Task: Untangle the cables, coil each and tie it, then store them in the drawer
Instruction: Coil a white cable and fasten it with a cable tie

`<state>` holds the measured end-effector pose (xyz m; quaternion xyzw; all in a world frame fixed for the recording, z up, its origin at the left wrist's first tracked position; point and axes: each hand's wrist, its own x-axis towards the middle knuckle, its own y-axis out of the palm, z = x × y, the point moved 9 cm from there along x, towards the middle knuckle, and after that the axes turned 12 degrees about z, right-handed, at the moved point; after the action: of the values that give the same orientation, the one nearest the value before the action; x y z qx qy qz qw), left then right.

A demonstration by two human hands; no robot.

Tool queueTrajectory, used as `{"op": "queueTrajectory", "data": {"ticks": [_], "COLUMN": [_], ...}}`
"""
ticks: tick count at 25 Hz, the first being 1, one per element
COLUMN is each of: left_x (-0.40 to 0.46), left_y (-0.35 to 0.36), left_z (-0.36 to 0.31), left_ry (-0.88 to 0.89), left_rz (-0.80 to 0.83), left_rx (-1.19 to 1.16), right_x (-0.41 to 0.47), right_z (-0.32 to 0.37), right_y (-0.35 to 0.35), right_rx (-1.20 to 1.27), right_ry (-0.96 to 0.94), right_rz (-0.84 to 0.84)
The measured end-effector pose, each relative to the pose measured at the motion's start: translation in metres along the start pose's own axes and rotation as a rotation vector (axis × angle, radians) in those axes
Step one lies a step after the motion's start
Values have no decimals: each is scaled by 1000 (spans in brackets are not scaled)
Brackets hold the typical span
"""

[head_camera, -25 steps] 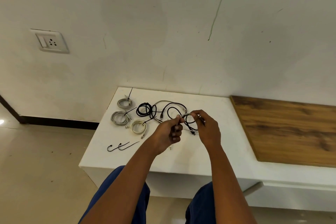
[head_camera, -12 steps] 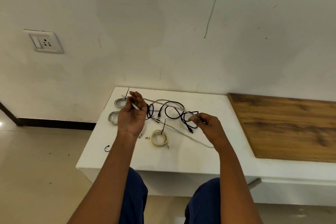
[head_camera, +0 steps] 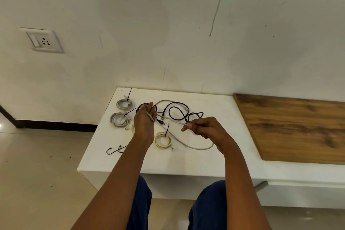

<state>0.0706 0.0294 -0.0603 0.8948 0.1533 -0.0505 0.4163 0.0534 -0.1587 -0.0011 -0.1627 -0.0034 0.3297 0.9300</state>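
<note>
**Grey cable held taut over the counter**

A cream coil (head_camera: 163, 139) lies nearest on the white counter (head_camera: 130, 162). Above it, the right hand (head_camera: 207, 130) pinches a grey cable (head_camera: 172, 120), and the left hand (head_camera: 144, 120) grips its other end. Beyond them sprawl the black cables (head_camera: 176, 112), and two tied grey coils (head_camera: 119, 119) lie far left.

Cables on my white bench (head_camera: 186, 162)

Left of the black tangle (head_camera: 177, 113) lie two grey coils (head_camera: 119, 119); nearer me a cream coil (head_camera: 163, 140), loose ties (head_camera: 113, 150), a grey cable (head_camera: 196, 148). A wood panel (head_camera: 291, 127) sits right of the tangle.
</note>
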Motion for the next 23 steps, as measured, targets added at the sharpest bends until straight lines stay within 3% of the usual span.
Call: {"op": "queueTrajectory", "data": {"ticks": [3,7,10,14,18,21,23], "left_x": [-3,-11,-13,-12,-2,7,10], "left_y": [15,33,39,41,20,-2,-12], "left_z": [14,30,33,19,-13,-29,-26], "left_ry": [-1,-53,-124,-203,-48,64,69], "left_rz": [68,159,248,301,202,110,42], "left_rx": [176,164,-26,-431,-717,-629,-423], "right_x": [2,7,8,2,-2,-2,-1], "right_z": [3,-5,-17,-43,-45,-36,-24], "right_y": [5,18,19,2,-1,4,1], "right_rx": [49,61,58,-18,-64,-24,-17], "right_ry": [-13,79,178,365,370,293,198], "right_rz": [36,126,141,12,19,93,51]}}
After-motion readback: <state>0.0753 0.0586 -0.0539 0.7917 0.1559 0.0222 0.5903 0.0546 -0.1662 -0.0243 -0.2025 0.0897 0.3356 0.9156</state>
